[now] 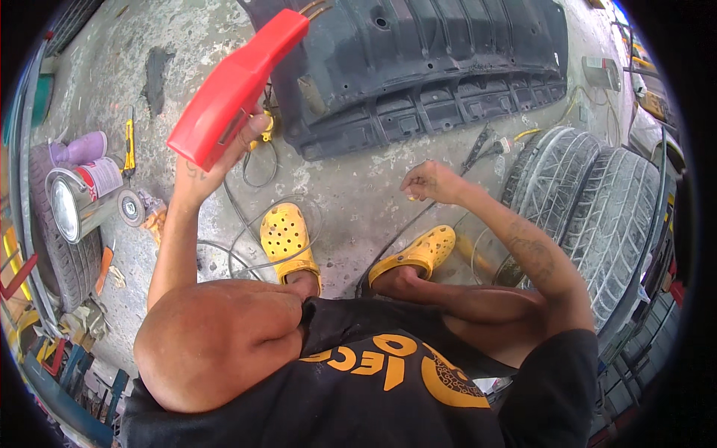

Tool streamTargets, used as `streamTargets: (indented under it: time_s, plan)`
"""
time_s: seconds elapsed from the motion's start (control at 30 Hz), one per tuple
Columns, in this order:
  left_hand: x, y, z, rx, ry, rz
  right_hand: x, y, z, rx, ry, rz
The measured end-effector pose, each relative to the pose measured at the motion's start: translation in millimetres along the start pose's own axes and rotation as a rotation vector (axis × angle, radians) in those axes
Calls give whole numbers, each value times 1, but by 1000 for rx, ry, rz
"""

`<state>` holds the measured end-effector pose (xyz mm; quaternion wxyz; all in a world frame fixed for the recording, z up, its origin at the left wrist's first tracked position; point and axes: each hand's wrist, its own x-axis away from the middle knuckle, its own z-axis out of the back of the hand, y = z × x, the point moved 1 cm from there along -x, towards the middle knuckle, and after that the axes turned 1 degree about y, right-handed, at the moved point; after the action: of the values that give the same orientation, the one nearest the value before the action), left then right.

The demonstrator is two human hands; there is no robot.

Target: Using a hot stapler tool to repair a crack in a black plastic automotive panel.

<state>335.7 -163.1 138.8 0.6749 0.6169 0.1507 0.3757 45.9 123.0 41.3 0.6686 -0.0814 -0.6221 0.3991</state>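
Note:
My left hand (215, 173) is raised on the left, its fingers wrapped round a red hot stapler (239, 89) with a long plastic body. Two copper-coloured prongs (315, 9) stick out of its far end, over the near left part of a large black plastic car panel (426, 82). That ribbed panel lies on the concrete floor. On the right, my right hand (435, 183) hovers above the floor with fingers curled together. A tiny yellowish spot shows at its fingertips; what it is I cannot make out.
Two dusty tyres (609, 201) stand at the right. On the left are another tyre (81, 269), a metal can (78, 198), an angle grinder (142, 210) and a yellow utility knife (130, 142). A grey cable (239, 239) loops round my yellow clogs (285, 235).

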Motion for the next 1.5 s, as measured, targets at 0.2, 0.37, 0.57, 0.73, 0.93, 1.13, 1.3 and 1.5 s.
streamTargets:
  time_s: [0.2, 0.37, 0.57, 0.73, 0.93, 1.13, 1.3, 1.5]
  plan:
    - [14, -18, -8, -163, -89, -111, -10, 11, -3, -24, -47, 86]
    - [20, -21, -14, -124, -125, -26, -22, -10, 29, 321, 217, 351]
    - [13, -29, -13, -162, -91, 33, -58, -33, 70, 613, 709, 509]
    - [11, -32, -12, -49, -40, -77, -71, -22, 65, 597, 705, 480]
    - [8, -33, -12, -119, -30, -54, -74, -17, 62, 667, 693, 452]
    - [2, -29, -12, -132, -65, 121, -78, -24, 53, 847, 707, 314]
    - [4, -35, -13, -105, -75, 96, -78, -28, 51, 952, 715, 288]
    - [9, -30, -18, -132, -89, 118, -81, -27, 66, 405, 827, 417]
